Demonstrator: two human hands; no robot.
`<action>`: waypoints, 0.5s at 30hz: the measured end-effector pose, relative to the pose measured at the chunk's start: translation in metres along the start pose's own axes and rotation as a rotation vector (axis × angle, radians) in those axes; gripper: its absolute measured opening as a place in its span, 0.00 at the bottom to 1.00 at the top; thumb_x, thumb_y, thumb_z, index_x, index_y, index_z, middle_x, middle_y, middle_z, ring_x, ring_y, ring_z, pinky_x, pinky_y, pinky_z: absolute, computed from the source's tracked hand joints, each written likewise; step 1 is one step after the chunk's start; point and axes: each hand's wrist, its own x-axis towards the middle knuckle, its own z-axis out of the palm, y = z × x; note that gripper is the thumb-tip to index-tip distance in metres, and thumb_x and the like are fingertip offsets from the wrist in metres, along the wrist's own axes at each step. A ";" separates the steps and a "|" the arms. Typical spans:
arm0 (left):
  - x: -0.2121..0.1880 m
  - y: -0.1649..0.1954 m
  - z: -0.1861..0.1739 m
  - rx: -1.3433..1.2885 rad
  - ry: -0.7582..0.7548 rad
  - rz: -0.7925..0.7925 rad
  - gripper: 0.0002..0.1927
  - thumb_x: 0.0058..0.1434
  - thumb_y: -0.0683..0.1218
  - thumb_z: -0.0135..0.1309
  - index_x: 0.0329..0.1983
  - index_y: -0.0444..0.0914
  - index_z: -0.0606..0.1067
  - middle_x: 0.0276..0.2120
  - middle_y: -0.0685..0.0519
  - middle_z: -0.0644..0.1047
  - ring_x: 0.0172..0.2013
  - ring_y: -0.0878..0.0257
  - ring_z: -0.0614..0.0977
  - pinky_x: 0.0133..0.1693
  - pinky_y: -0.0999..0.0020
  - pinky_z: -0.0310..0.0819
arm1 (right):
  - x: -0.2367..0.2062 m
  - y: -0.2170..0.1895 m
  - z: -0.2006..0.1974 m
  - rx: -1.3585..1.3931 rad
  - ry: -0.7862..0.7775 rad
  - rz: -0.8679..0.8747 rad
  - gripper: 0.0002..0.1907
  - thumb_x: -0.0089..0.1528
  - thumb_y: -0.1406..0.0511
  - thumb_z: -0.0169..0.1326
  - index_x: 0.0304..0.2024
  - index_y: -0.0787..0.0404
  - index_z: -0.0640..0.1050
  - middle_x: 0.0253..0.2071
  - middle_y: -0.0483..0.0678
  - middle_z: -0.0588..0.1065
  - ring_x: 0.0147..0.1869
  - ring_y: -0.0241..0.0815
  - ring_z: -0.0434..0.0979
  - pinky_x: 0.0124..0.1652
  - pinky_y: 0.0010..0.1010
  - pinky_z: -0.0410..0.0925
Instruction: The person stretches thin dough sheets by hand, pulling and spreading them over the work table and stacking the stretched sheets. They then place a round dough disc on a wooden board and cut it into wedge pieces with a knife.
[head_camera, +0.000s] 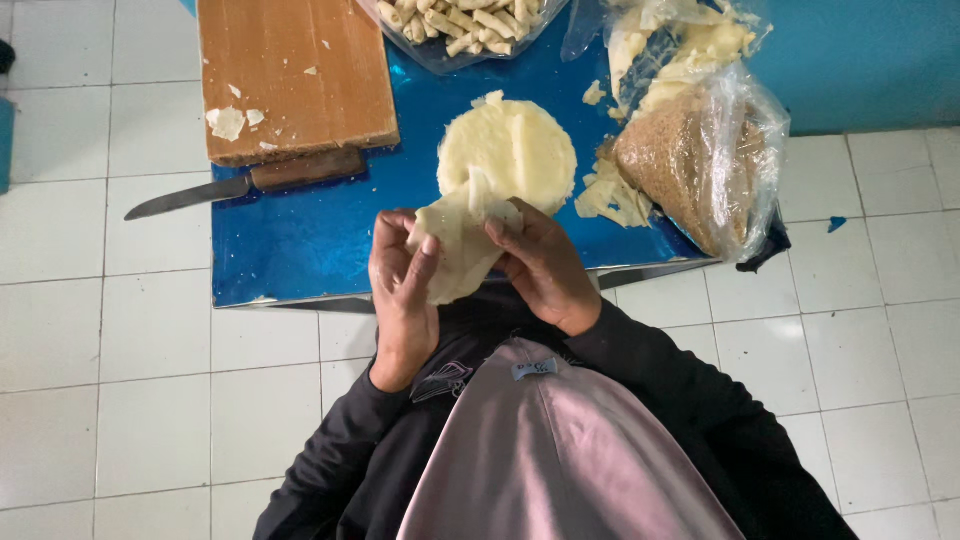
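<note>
Wrapper sheet (455, 255), pale and thin, is pinched between both hands just over the near edge of a shiny blue worktop (300, 240). Left hand (402, 290) grips its lower side, right hand (540, 265) its top corner. White tiled floor (100, 350) all around, turquoise wall (870, 60) behind. Wooden board (290, 70) and knife (240, 185) sit far left.

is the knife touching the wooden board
Touching. The head view shows the knife on the blue table, its brown handle pressed right against the near edge of the wooden board, with no gap visible between them.
</note>
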 end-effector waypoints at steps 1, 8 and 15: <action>0.005 -0.001 0.000 -0.015 0.049 -0.055 0.08 0.75 0.42 0.53 0.50 0.38 0.66 0.46 0.53 0.75 0.46 0.67 0.76 0.49 0.71 0.71 | -0.002 -0.001 0.000 -0.068 -0.014 -0.048 0.18 0.71 0.67 0.53 0.61 0.69 0.73 0.55 0.51 0.77 0.60 0.40 0.77 0.59 0.37 0.70; 0.012 0.004 0.002 -0.128 0.118 -0.205 0.08 0.75 0.46 0.52 0.47 0.36 0.73 0.41 0.51 0.80 0.39 0.68 0.80 0.42 0.71 0.77 | -0.012 -0.010 -0.015 0.036 -0.027 0.018 0.19 0.70 0.65 0.54 0.60 0.70 0.73 0.55 0.52 0.78 0.59 0.42 0.79 0.59 0.35 0.72; 0.012 0.025 -0.002 -0.205 0.211 -0.034 0.07 0.78 0.46 0.50 0.48 0.36 0.71 0.44 0.52 0.79 0.43 0.66 0.80 0.48 0.69 0.77 | -0.018 -0.015 -0.040 0.286 0.018 0.063 0.22 0.70 0.66 0.54 0.64 0.70 0.68 0.59 0.55 0.76 0.62 0.45 0.78 0.62 0.38 0.72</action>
